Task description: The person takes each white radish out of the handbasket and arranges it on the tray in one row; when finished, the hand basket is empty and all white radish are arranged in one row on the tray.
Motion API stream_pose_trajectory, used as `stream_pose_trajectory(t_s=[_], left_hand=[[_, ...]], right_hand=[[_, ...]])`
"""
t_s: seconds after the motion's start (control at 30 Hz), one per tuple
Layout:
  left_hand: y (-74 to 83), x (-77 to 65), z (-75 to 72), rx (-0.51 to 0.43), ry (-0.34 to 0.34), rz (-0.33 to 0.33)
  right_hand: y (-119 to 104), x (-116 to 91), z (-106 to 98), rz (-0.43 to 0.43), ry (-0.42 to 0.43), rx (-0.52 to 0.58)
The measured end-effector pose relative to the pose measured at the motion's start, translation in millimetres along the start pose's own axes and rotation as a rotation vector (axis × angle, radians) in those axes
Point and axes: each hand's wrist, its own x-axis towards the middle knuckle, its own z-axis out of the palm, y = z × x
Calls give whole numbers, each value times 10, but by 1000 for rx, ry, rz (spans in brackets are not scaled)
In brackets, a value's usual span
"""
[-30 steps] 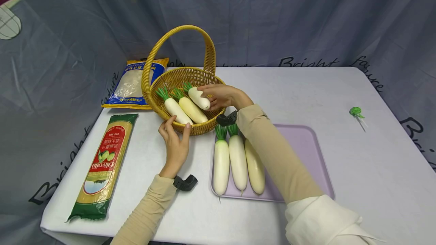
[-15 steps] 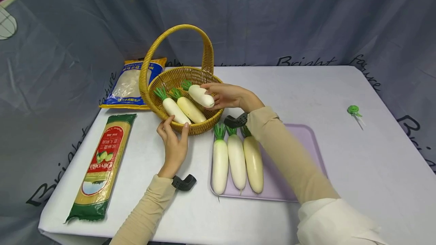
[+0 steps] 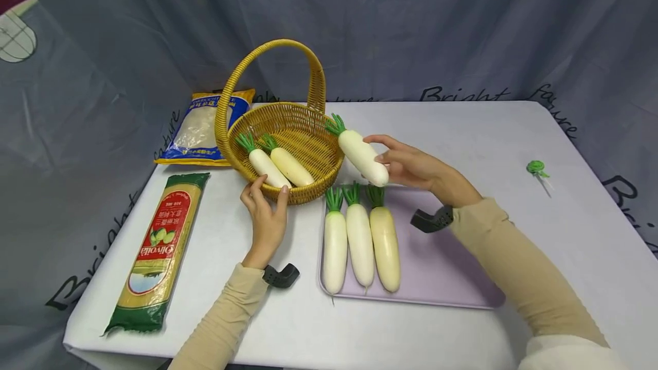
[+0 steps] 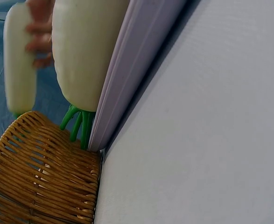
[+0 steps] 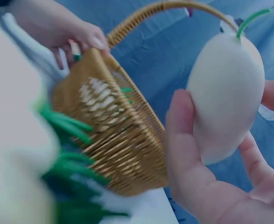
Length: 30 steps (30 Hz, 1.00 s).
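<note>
My right hand [image 3: 411, 164] grips a white radish [image 3: 360, 156] with green leaf stubs, held up over the gap between basket and tray. The right wrist view shows the thumb and fingers around this radish [image 5: 225, 98]. At the front rim of a wicker basket [image 3: 319, 147], my left hand [image 3: 267, 221] holds on with its fingertips over the edge. Inside the basket lie a white radish [image 3: 268, 167] and a yellowish radish [image 3: 292, 165]. Three more radishes, among them a white one [image 3: 335, 253] and a yellowish one [image 3: 385, 250], lie side by side on the purple tray [image 3: 442, 267].
Left of the basket lies a long pack of spaghetti [image 3: 159, 250]. Behind it sits a blue and yellow bag [image 3: 200, 130]. A green lollipop [image 3: 536, 168] lies far to the right. A grey printed curtain [image 3: 411, 27] hangs behind the white table [image 3: 288, 318].
My right hand has lifted the white radish out of the basket and carried it right, over the tray's back edge. My left hand has stayed at the basket rim.
</note>
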Motion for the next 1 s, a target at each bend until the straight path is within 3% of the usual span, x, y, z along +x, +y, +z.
stream_pose_trajectory(t_s=[0.13,0.23,0.43,0.73,1.0], left_hand=[[4,0,-2,-5,2,4],[14,10,0,-6,-4,7],[25,11,-5,-4,-6,-2],[11,-2,-5,-7,-14,-10],[7,-3,8,-7,-15,-14]], right_hand=[[236,-426,-42,-53,54,-137],[428,-711,-40,-55,146,-262],[779,-1090,26,-23,294,-472],[1071,-1230,202,-41,320,-565],[1098,-1203,339,13,384,-660]])
